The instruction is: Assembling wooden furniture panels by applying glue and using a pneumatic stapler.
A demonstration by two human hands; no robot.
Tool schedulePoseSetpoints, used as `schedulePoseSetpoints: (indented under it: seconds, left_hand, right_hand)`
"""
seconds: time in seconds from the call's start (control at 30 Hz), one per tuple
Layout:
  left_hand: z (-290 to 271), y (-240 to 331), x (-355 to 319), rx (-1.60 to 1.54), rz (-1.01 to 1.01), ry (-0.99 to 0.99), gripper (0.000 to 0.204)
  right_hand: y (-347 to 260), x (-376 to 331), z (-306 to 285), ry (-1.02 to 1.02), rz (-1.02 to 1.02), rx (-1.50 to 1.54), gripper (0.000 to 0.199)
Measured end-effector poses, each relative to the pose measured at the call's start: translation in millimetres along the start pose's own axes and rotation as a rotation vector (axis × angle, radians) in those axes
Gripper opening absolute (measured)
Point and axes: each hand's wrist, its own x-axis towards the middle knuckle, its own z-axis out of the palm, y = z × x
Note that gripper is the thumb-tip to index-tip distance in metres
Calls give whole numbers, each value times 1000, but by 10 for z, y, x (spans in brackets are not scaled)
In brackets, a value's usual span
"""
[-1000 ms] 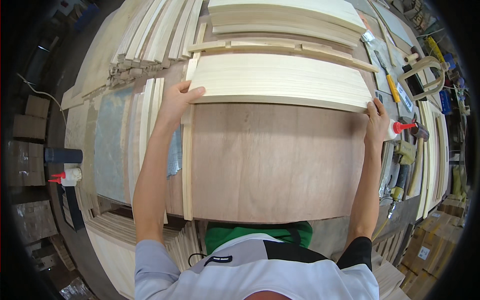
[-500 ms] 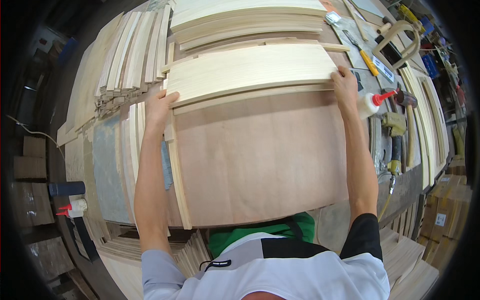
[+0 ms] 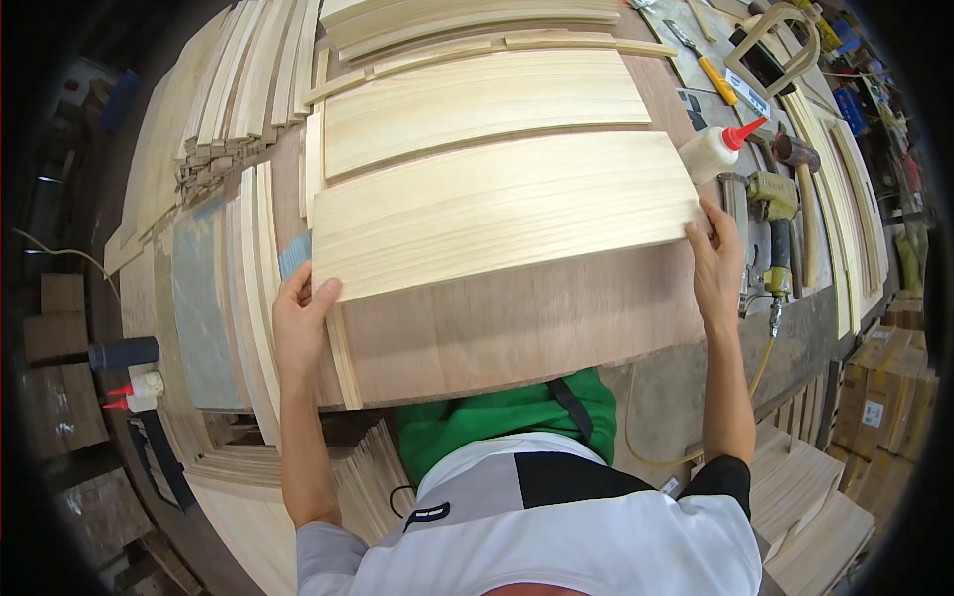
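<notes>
A pale wooden board (image 3: 507, 209) spans the space between my hands, slightly tilted. My left hand (image 3: 303, 308) grips its near left corner, thumb on top. At the opposite end, my right hand (image 3: 714, 258) pinches the near right corner. Just beyond lies a second pale board (image 3: 487, 104), flat on the brown work panel (image 3: 497, 328). Thin wooden strips (image 3: 437, 62) run along that board's far edge. Another strip (image 3: 343, 358) shows at the panel's left side, below my left hand.
Stacked boards (image 3: 467, 30) stand at the back, with piled slats (image 3: 238, 79) at the back left. To the right are a white glue bottle (image 3: 711, 154) with a red tip, a mallet (image 3: 800, 154), an air nailer (image 3: 777, 214) and a yellow-handled chisel (image 3: 717, 79). Cardboard boxes (image 3: 884, 397) stand beyond.
Both hands have drawn the held board toward me, off the far part of the panel. The second board behind it has come into view.
</notes>
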Motion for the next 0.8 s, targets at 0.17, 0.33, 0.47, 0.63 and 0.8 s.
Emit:
schedulePoseSetpoints:
  seconds: [0.17, 0.33, 0.47, 0.63, 0.8]
  left_hand:
    - [131, -67, 183, 90, -5, 29, 43]
    - [103, -89, 450, 157, 46, 1, 39]
    - [114, -214, 364, 60, 141, 24, 38]
    - [69, -64, -154, 184, 101, 173, 40]
    - [-36, -117, -893, 257, 54, 44, 46]
  right_hand:
    - [228, 29, 154, 22, -40, -2, 37]
    - [209, 231, 384, 22, -12, -17, 39]
    - [318, 224, 319, 0, -29, 38, 38]
    - [216, -133, 45, -14, 60, 143, 39]
    - [344, -810, -323, 38, 209, 150, 37]
